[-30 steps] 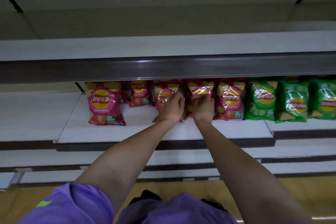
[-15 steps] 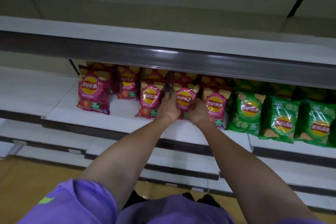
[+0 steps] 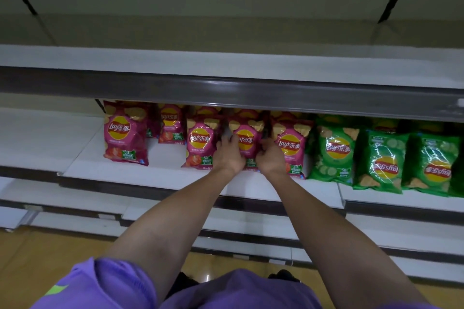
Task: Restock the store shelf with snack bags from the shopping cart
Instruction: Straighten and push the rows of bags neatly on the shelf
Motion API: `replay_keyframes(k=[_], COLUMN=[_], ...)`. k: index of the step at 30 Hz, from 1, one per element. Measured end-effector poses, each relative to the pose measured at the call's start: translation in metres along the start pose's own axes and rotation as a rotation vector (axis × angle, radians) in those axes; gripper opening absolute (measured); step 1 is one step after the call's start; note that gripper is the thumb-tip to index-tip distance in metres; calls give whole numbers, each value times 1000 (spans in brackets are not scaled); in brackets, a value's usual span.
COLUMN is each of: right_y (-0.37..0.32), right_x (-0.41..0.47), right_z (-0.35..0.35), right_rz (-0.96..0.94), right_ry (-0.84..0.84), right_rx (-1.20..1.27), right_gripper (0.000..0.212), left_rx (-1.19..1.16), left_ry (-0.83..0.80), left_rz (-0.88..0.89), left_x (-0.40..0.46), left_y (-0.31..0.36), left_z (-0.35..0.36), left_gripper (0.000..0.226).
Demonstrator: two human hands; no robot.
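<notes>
On shelf (image 3: pixel 160 173) | placing step: left hand (image 3: pixel 229 155), right hand (image 3: pixel 270 160) grip pink snack bag (image 3: pixel 247 138) | next: release, fetch another.

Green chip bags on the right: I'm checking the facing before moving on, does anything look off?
Yes. Two green bags at the right end stand upside down, their logos inverted, while the green bag beside the pink ones reads upright. No bag looks torn or spilled.
</notes>
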State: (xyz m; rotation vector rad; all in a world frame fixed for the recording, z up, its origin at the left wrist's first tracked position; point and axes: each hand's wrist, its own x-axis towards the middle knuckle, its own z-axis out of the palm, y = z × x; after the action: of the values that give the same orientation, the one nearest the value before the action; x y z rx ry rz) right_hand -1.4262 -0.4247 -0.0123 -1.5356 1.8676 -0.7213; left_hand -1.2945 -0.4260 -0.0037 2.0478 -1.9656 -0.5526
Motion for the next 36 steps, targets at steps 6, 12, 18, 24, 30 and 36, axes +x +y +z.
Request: replay_keyframes(k=[6, 12, 18, 24, 30, 36], right_y=[35, 78, 85, 85, 87, 94], right_x=[0, -2, 11, 7, -3, -13], right_z=[-43, -66, -63, -73, -85, -108], right_rz=[132, 110, 7, 70, 86, 119], right_ry=[375, 79, -57, -88, -12, 113], right_rx=[14, 0, 106, 65, 53, 63], right_gripper=[30, 67, 84, 78, 40, 12], left_rx=[-366, -461, -502, -298, -78, 130], left_ry=[-112, -220, -64, 24, -172, -277], left_rz=[99, 48, 14, -12, 263, 227], left_x=[-6, -15, -11, -12, -8, -9], left_y=[47, 90, 94, 96, 119, 128], left_z=[19, 50, 65, 61, 50, 54], left_gripper=[40, 75, 80, 64, 48, 66])
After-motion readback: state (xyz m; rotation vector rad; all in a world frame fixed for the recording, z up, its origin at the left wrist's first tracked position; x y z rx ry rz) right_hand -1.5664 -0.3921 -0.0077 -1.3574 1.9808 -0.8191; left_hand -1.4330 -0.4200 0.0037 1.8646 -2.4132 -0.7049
